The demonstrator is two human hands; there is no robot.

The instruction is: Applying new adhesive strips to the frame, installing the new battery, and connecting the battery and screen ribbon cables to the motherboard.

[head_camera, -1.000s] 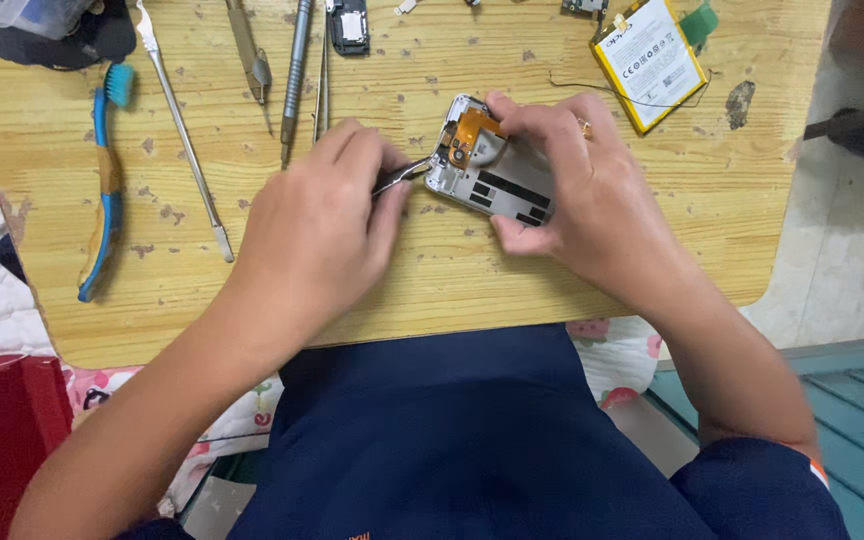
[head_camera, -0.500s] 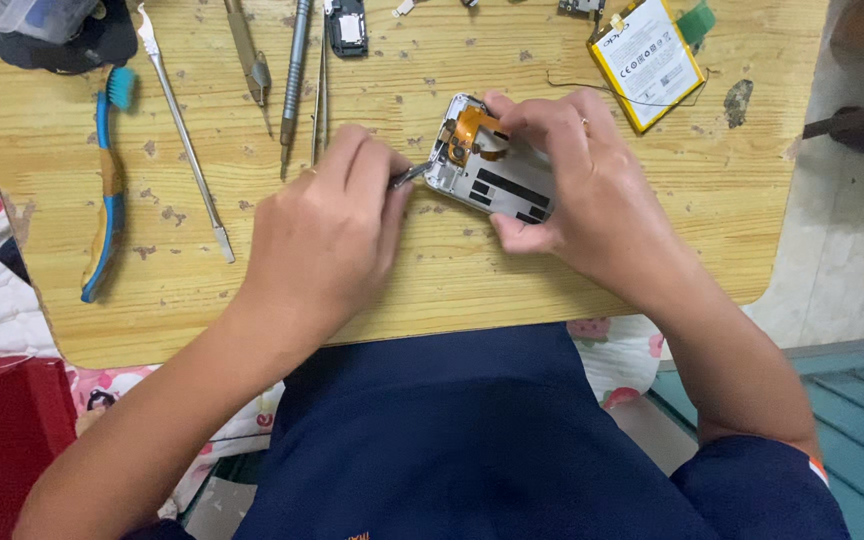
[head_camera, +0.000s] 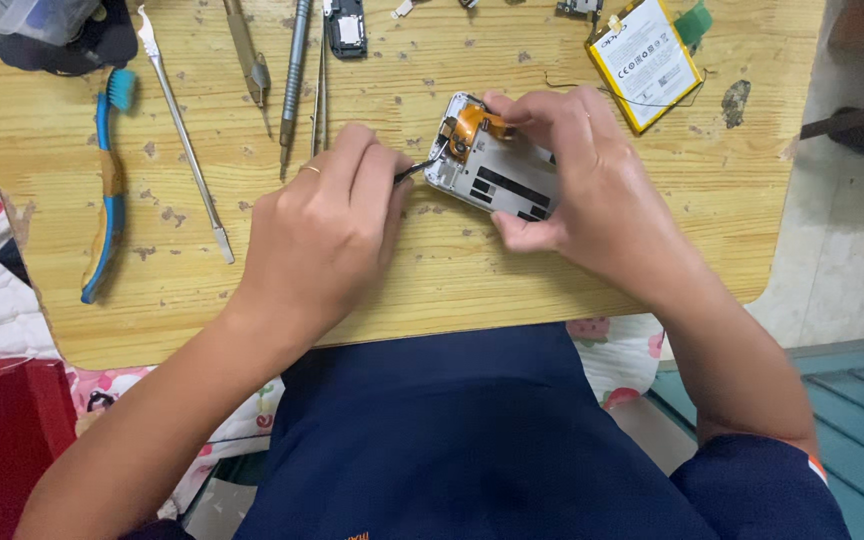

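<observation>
The left hand [head_camera: 322,225] is closed on a thin metal pick [head_camera: 417,170], its fingers bunched around the handle so that only the tip shows. That tip touches the upper left corner of the phone frame [head_camera: 497,175], just beside the orange flex strip [head_camera: 467,125]. A second ago the pick lay a little lower along the frame's left edge; now its tip sits higher, nearer the flex, and the left hand has crept up and rightward with it. The frame itself has barely shifted on the tabletop [head_camera: 452,290].

The right hand [head_camera: 582,190] grips the frame: thumb under its lower edge, fingers curled over the top right end, covering much of it. That hold looks unchanged across the three moments, so the frame is being held steady while the pick works. Judging by the small shift, the prying or lifting at the flex end is under way but not finished; the flex is still seated in the frame.

Around the hands lie a blue toothbrush [head_camera: 107,190] at the left, a long spudger [head_camera: 184,140] beside it, tweezers [head_camera: 248,45] and a screwdriver [head_camera: 294,70] above the left hand, and a flat battery [head_camera: 645,60] at the upper right, well apart from the frame.
</observation>
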